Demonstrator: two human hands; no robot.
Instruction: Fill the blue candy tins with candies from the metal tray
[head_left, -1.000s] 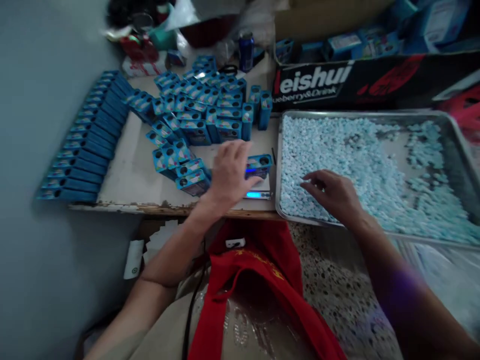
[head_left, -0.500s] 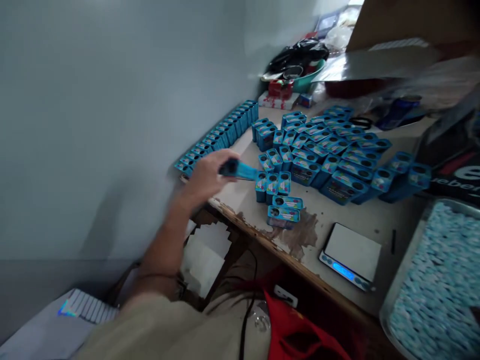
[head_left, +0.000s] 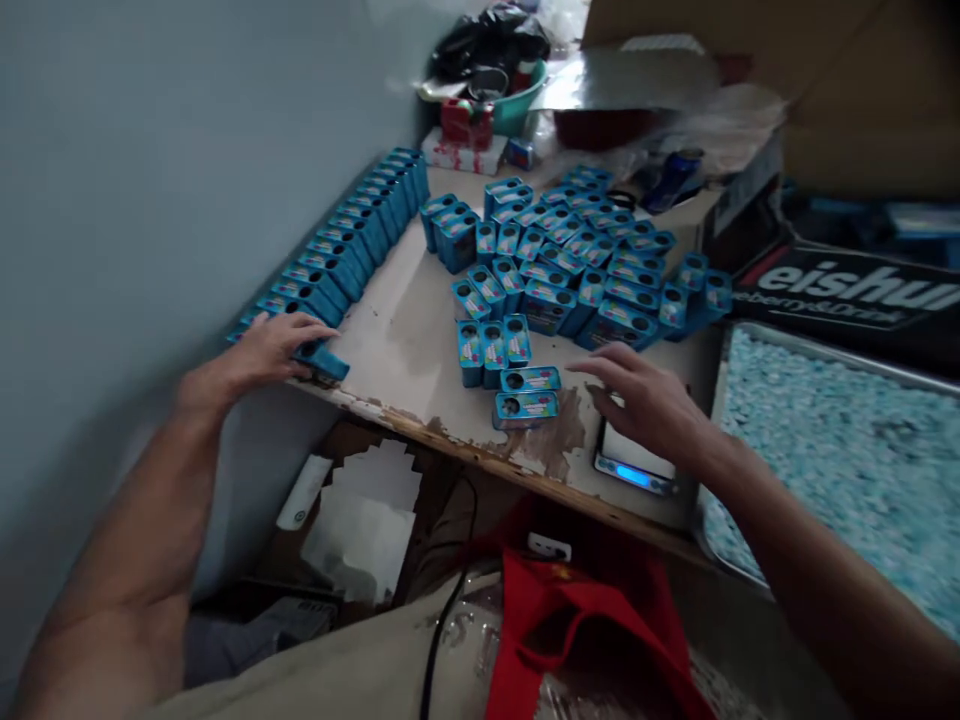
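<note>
My left hand (head_left: 264, 348) rests on a small blue tin (head_left: 324, 359) at the near end of a long row of closed blue tins (head_left: 343, 248) along the wall, fingers over it. My right hand (head_left: 646, 397) hovers open, fingers spread, over a small digital scale (head_left: 628, 466) with a lit blue display, just right of two tins lying flat (head_left: 527, 395). A cluster of upright open blue tins (head_left: 570, 258) with round holes fills the table's middle.
A metal tray (head_left: 825, 352) of small pale blue tablets sits at the right. A black printed carton (head_left: 847, 290) stands behind it. Bowls, bags and a can (head_left: 673, 176) crowd the far end. The worn table edge (head_left: 450, 440) runs in front; a red bag (head_left: 570, 620) lies below.
My left hand carried a blue tin from the scale to the near end of the row by the wall. My right hand left the tablet tray and came over the scale. The view swung left.
</note>
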